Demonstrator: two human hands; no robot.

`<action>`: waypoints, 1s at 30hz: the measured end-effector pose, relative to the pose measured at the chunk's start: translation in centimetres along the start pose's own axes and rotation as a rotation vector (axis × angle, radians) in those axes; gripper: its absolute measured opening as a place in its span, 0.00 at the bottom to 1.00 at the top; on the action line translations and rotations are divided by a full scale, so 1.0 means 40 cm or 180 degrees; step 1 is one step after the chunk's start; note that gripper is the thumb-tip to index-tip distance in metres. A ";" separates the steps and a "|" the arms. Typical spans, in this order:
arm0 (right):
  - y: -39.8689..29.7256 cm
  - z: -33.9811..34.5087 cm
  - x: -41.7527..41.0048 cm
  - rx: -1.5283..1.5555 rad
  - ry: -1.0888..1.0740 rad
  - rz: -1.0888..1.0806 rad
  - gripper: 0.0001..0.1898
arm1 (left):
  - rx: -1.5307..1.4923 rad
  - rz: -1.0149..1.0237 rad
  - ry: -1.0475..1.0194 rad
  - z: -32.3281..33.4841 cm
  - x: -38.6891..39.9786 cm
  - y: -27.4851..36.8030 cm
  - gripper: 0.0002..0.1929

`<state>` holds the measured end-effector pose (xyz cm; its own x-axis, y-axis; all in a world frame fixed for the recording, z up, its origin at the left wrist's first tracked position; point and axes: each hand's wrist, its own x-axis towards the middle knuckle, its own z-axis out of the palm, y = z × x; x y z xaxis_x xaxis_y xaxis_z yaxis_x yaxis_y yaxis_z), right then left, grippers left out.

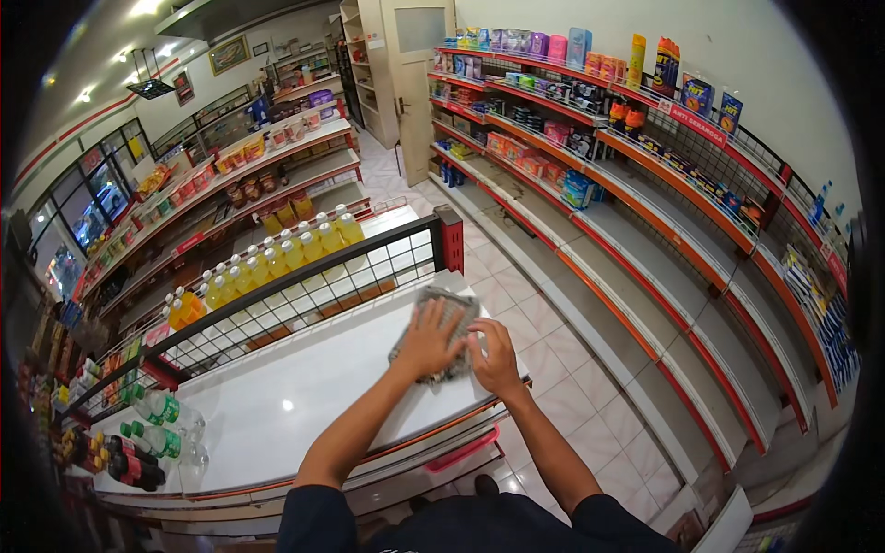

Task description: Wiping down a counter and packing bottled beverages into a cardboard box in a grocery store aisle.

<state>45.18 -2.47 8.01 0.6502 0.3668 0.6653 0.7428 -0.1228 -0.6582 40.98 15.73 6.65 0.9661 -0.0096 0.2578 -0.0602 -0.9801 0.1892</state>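
A crumpled grey cloth (442, 370), slightly blurred, lies near the right end of a white shelf top (325, 383). My left hand (430, 342) holds it pressed against the surface, palm down and fingers spread, covering its middle. Just right of the cloth is my right hand (495, 358), raised a little with bent fingers apart and nothing in it. Its fingertips come close to the cloth's right edge; whether they touch is unclear. At the shelf's left end are clear bottles with green caps (162, 411) and dark bottles (135, 470).
A black wire-mesh divider (311, 283) with a red post (451, 238) runs along the shelf's far side. Behind it stand rows of yellow drink bottles (276, 259). Across the tiled aisle (574, 366) are long red-edged wall shelves (622, 242) with packaged goods. A pink tray (463, 449) sits below.
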 end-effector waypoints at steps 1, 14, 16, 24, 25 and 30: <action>0.001 -0.008 -0.004 0.0007 -0.0014 0.0004 0.09 | -0.0057 0.0211 -0.0066 -0.013 -0.031 0.041 0.36; -0.020 -0.012 -0.007 -0.0147 -0.0243 -0.0069 0.10 | -0.0001 -0.0626 -0.0318 -0.181 -0.237 -0.169 0.33; -0.019 -0.001 -0.010 -0.0231 -0.0330 -0.0112 0.10 | 0.0010 -0.0745 -0.0218 -0.144 -0.204 -0.207 0.34; 0.006 0.009 -0.020 -0.0144 -0.0402 -0.0083 0.09 | 0.0069 -0.0200 -0.0195 -0.077 -0.144 0.020 0.38; 0.014 0.008 -0.021 -0.0078 -0.0387 -0.0047 0.09 | -0.0008 -0.0054 -0.0339 -0.088 -0.161 0.072 0.39; 0.010 -0.015 -0.012 0.0122 -0.0570 0.0109 0.08 | -0.0017 0.0053 -0.0384 -0.110 -0.321 0.151 0.37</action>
<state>45.24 -3.25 7.63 0.6335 0.5219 0.5712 0.7119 -0.1040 -0.6945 27.12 10.79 8.66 0.9881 -0.0501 0.1452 -0.0777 -0.9785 0.1909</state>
